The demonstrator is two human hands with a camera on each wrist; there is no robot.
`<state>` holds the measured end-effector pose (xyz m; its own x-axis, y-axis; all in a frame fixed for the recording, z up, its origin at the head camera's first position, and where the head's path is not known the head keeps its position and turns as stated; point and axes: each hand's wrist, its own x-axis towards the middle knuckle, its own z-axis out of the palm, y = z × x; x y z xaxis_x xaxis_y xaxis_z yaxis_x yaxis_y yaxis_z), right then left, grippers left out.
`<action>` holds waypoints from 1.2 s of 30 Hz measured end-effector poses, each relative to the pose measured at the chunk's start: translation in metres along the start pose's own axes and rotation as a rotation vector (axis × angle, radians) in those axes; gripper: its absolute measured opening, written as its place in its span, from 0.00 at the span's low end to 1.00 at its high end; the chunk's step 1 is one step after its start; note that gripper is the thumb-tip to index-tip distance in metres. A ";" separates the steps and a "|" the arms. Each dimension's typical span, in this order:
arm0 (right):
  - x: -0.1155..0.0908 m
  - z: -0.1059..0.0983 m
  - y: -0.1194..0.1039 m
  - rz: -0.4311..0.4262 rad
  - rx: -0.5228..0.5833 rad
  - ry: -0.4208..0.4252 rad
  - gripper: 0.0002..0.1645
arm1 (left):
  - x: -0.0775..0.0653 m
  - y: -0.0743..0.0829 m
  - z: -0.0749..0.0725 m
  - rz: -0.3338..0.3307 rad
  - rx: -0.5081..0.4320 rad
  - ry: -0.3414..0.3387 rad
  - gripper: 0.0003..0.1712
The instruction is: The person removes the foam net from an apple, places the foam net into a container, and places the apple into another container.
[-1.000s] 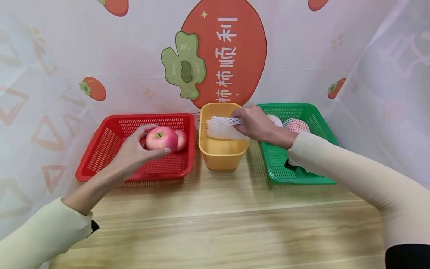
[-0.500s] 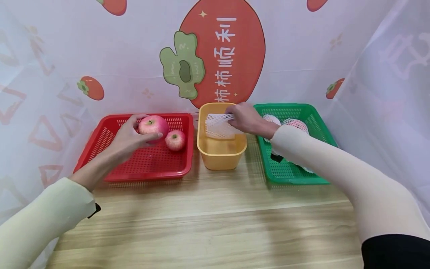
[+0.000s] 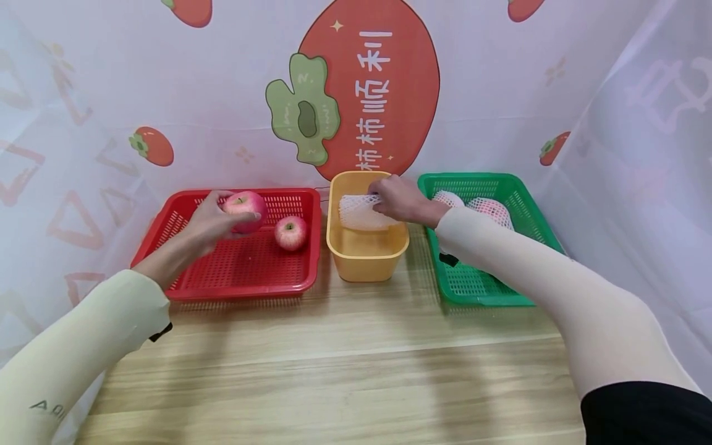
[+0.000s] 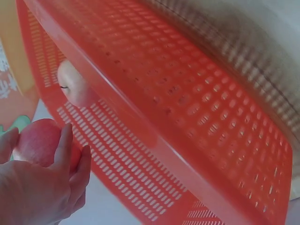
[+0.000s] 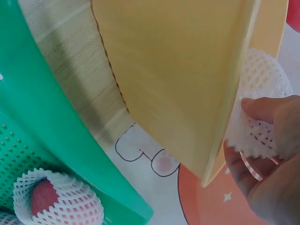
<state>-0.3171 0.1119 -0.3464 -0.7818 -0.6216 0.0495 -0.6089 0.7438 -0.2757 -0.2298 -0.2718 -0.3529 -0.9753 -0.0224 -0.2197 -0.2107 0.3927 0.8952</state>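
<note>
In the head view, my left hand (image 3: 207, 222) grips a pink-red apple (image 3: 247, 211) above the back of a red basket (image 3: 239, 289). A second apple (image 3: 291, 233) lies in that basket, near its right wall. My right hand (image 3: 402, 199) pinches a white foam fruit net (image 3: 358, 212) over the mouth of a yellow bin (image 3: 367, 269). No fruit shows inside this net. From the right wrist view, thumb and fingers hold the net (image 5: 262, 79) at the bin's rim. The left wrist view has the gripped apple (image 4: 40, 142) beside the basket wall.
To the right of the bin stands a green basket (image 3: 483, 301) with fruit in white foam nets (image 3: 492, 211), partly hidden by the right sleeve. The wooden table (image 3: 334, 364) runs in front of the containers. A printed cloth (image 3: 222, 80) hangs behind.
My left hand has moved left with its apple, so the second apple in the red basket now shows fully. My right hand has shifted slightly left, still holding the foam net.
</note>
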 end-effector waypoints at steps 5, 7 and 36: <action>0.005 0.006 0.001 -0.020 -0.037 -0.039 0.22 | 0.011 -0.005 -0.001 -0.039 0.020 0.009 0.55; 0.007 0.008 0.001 -0.022 -0.053 -0.050 0.22 | 0.015 -0.007 -0.001 -0.061 0.029 0.008 0.56; -0.057 -0.045 0.043 0.212 -0.121 -0.035 0.34 | 0.034 -0.023 0.010 -0.246 0.239 -0.110 0.48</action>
<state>-0.3045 0.1904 -0.3181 -0.8901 -0.4547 -0.0313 -0.4446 0.8814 -0.1593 -0.2578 -0.2725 -0.3846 -0.8815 -0.0489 -0.4696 -0.4043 0.5920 0.6972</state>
